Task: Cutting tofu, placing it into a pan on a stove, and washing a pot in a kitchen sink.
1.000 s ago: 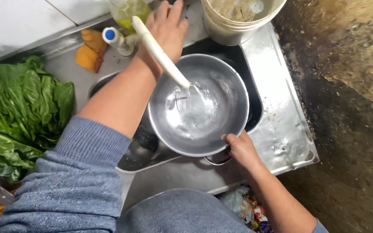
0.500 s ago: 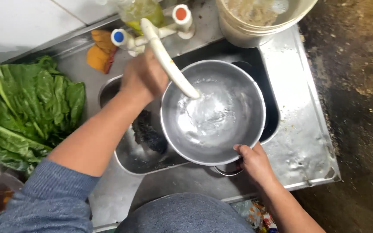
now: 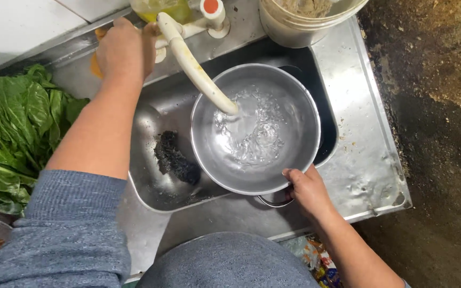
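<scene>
Steel pot [image 3: 257, 133] under running spout, right hand [image 3: 306, 192] fingers gripping its near handle, left hand [image 3: 126, 50] fingers closed (on tap).

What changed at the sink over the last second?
The left hand moved from above the spout to its left, onto the tap handle there. Water is running into the pot. The right hand kept its grip on the pot's near rim; the greens stayed put.

We see a round steel pot [image 3: 257, 128] upright in the sink [image 3: 156, 184], holding rippling water. A cream tap spout [image 3: 193, 66] pours into it.
</scene>
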